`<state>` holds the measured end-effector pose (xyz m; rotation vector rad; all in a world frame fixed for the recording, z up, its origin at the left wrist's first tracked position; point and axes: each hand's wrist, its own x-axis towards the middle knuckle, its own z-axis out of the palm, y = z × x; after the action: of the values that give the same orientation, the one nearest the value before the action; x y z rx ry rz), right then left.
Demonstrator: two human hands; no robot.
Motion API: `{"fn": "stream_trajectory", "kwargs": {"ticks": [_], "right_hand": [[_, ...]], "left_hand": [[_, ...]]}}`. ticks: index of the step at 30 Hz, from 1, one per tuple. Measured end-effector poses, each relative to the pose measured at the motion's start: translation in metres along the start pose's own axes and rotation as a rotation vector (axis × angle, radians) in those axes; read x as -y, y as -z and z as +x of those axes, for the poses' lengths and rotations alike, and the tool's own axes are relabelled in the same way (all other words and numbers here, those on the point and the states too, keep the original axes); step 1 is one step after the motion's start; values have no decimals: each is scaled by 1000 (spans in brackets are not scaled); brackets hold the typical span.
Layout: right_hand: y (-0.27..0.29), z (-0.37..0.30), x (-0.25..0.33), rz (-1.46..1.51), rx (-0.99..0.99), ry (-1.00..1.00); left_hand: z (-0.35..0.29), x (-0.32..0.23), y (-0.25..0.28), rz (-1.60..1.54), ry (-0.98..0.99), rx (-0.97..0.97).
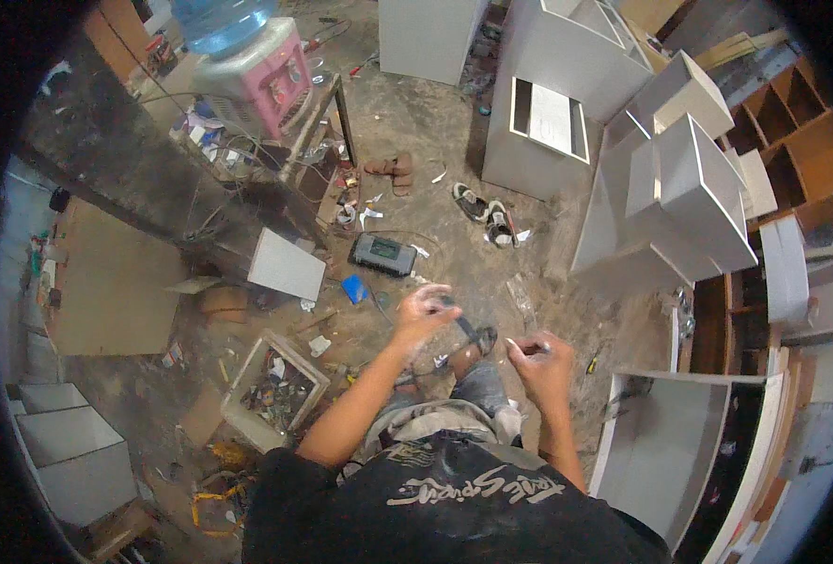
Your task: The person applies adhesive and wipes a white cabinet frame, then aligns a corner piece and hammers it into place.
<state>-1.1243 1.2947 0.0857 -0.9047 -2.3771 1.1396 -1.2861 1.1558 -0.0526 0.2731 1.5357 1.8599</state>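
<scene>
My left hand [422, 318] is raised in front of my lap with its fingers curled. Between them shows a dark, slim, stick-like thing [463, 324], slanting down to the right; its kind is not clear. To the right, my right hand [543, 362] is closed in a pinch, thumb against forefinger. Whatever lies in that pinch, if anything, is too small to name. The two hands are apart. Below them my foot in a dark sandal [485, 340] rests on the floor.
A black case [382, 255] and a blue packet [354, 289] lie ahead, with shoes [485, 214] beyond. Left stand a framed box of bits [275, 390] and a white board [287, 265]. White cabinets [684, 193] crowd the right; an open cabinet [665, 451] stands near.
</scene>
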Motion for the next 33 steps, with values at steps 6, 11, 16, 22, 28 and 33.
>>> {"fn": "stream_trajectory", "kwargs": {"ticks": [6, 11, 16, 22, 28, 33], "right_hand": [[-150, 107, -205, 514, 430, -601], [-62, 108, -490, -295, 459, -492], [52, 121, -620, -511, 736, 206], [48, 271, -559, -460, 741, -709], [-86, 487, -519, 115, 540, -457], [-152, 605, -339, 318, 652, -379]], "left_hand": [[14, 201, 210, 191, 168, -848], [-44, 235, 186, 1332, 741, -355], [-69, 168, 133, 883, 674, -739], [-8, 124, 84, 1108, 510, -634], [148, 144, 151, 1419, 0, -348], [293, 127, 116, 550, 527, -716]]}}
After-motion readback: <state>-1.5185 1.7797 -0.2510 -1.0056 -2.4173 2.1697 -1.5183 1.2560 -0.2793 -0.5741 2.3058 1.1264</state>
